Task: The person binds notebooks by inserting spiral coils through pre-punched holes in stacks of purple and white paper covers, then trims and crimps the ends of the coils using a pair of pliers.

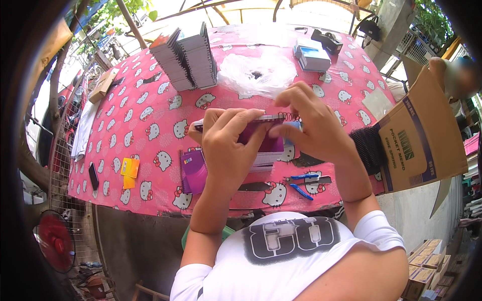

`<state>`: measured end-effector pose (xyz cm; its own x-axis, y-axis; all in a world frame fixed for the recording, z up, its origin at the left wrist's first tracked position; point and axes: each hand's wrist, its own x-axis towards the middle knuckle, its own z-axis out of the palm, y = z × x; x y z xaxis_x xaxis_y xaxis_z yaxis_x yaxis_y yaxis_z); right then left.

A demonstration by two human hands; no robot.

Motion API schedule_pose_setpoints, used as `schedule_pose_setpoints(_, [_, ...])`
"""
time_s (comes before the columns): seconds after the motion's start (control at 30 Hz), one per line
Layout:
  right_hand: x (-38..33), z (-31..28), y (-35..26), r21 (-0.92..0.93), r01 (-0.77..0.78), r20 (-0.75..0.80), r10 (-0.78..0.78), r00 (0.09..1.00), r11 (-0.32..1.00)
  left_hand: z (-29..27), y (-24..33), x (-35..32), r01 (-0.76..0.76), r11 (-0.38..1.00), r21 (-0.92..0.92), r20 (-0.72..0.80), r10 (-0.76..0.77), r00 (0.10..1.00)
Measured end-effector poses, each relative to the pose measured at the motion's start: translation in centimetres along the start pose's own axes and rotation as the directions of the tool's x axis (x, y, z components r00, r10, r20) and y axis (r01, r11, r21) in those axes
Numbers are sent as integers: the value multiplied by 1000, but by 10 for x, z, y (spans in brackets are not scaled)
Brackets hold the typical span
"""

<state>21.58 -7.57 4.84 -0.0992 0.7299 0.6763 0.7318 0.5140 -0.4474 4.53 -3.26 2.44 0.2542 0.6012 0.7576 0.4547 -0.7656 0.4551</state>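
Both our hands meet above the pink bench (150,110): left hand (228,145) closes its grip around one purple notebook (263,140), right hand (311,123) pinches its wire spiral (288,117). We count two stacks of booklets (186,57), one blue-handled pliers (301,190).

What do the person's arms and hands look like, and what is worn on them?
Both hands, left hand and right hand, are bare: no gloves, rings or watch visible. The forearms are uncovered. Short white sleeves of a white shirt with a dark print end above the elbows.

Pink-clothed table (150,108) with notebook stacks (186,57)
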Motion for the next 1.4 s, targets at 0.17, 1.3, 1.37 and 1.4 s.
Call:
schedule_pose_setpoints(0.17, [0,0,-3,10,3,40,-3,999,1000,-1,-1,-3,-6,1000,-5,0,6,1000])
schedule_pose_setpoints(1.3, [-7,-20,146,790,-63,98,-24,995,609,2,0,4,0,999,-41,-9,0,1000])
schedule_pose_setpoints(1.37, [8,-23,126,430,-44,164,-30,986,902,-3,1,3,42,999,-35,13,-41,999])
schedule_pose_setpoints(1.4, [18,-30,112,169,-24,203,-11,979,985,-3,1,3,37,999,-33,10,-37,999])
